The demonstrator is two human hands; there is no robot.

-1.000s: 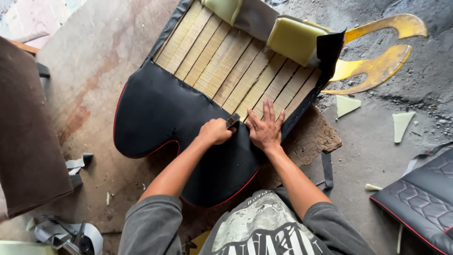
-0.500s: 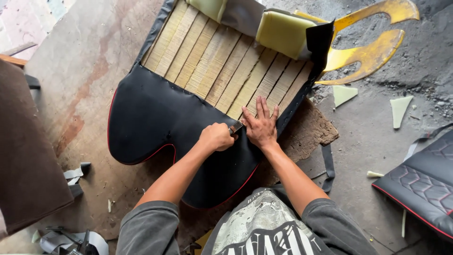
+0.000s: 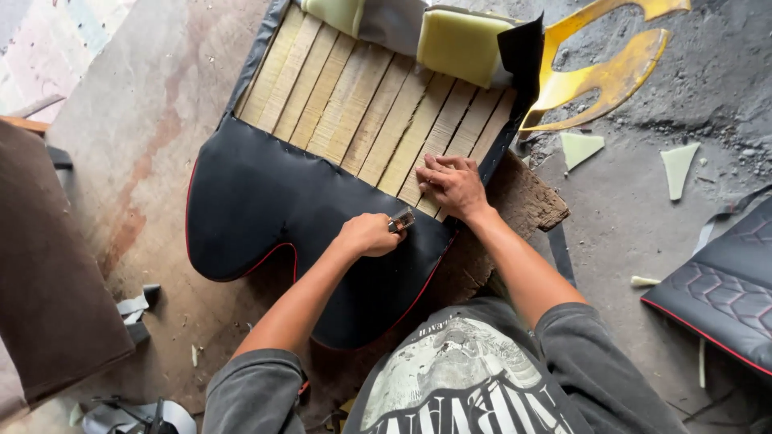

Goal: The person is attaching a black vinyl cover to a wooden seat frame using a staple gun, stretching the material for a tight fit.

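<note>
Left hand (image 3: 368, 235): fingers curled shut around a small metal tool (image 3: 401, 220); only the tool's tip shows, poking out past the knuckles toward the right hand. What kind of tool it is cannot be told from this view.

Tool tip sits on the edge of the black cover (image 3: 273, 201), right where the cover's stitched border meets the wooden slats (image 3: 378, 112). The tip points up and to the right, roughly across the seam line rather than along it.

Right hand (image 3: 453, 186): spread flat, palm down, fingers apart and holding nothing, pressing on the slats and the cover's edge just beyond the tool tip. The two hands are near each other but not touching; the tool fills the gap between them.

Key relation: the seam runs diagonally, from far left of the left hand down toward the right hand. The left hand is nearer to it from the cover side, the right hand from the slat side.

Farther out: the slats run lengthwise away from both hands toward yellow foam blocks (image 3: 458, 44). Under the right forearm, a rough wooden board (image 3: 523, 205) lies beneath the seat piece on the floor (image 3: 121, 120). Past the right hand, a yellow cut-out shape (image 3: 599, 76) and foam scraps (image 3: 581, 148). Well to the right, a black quilted panel (image 3: 724, 297) with red trim.
</note>
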